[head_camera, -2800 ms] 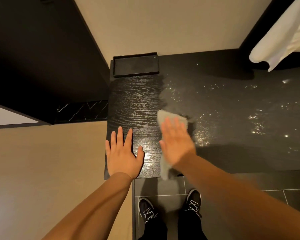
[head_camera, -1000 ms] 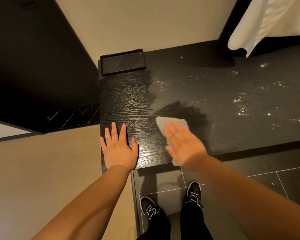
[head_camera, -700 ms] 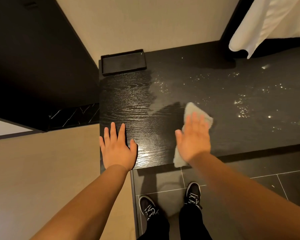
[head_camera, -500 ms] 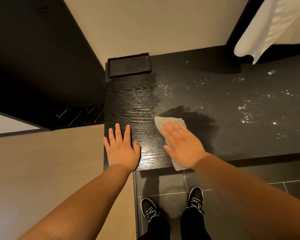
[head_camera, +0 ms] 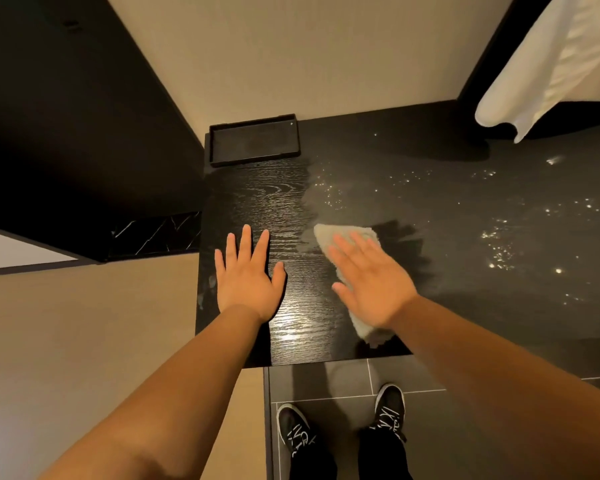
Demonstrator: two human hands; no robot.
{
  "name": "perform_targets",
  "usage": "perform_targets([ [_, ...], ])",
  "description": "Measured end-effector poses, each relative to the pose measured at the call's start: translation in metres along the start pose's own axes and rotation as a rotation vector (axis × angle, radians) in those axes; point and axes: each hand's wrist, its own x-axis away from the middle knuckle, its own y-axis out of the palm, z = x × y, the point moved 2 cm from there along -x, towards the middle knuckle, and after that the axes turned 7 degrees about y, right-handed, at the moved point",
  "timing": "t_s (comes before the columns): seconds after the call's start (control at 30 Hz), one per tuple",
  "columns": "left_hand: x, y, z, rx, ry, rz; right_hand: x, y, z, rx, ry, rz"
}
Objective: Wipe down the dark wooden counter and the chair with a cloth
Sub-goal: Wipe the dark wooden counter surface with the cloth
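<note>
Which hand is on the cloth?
The right hand, fingers straight, presses the grey cloth; the left hand lies flat on the bare dark counter beside it.

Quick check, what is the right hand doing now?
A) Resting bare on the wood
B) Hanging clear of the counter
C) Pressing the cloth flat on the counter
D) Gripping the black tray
C: the right hand lies with straight fingers on the grey cloth, which is spread on the dark wooden counter.
</note>
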Motion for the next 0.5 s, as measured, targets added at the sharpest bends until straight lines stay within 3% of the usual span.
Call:
perform_targets([
  [0.13, -0.002, 0.002, -0.001, -0.002, 0.003, 0.026, -0.021, -0.012, 0.043, -0.08, 0.389, -0.006],
  [0.2, -0.002, 0.002, -0.001, -0.01, 0.003, 0.029, -0.027, -0.015, 0.026, -0.08, 0.47, 0.042],
  [0.37, -0.003, 0.004, -0.002, -0.011, 0.001, 0.051, -0.025, 0.003, -0.053, -0.05, -0.044, -0.018],
  [0.43, -0.003, 0.004, -0.002, -0.005, 0.0, 0.05, -0.029, 0.001, -0.044, -0.041, -0.116, -0.031],
  [0.5, -0.003, 0.003, -0.002, -0.003, 0.005, 0.041, -0.038, -0.002, -0.018, -0.028, -0.032, -0.019],
])
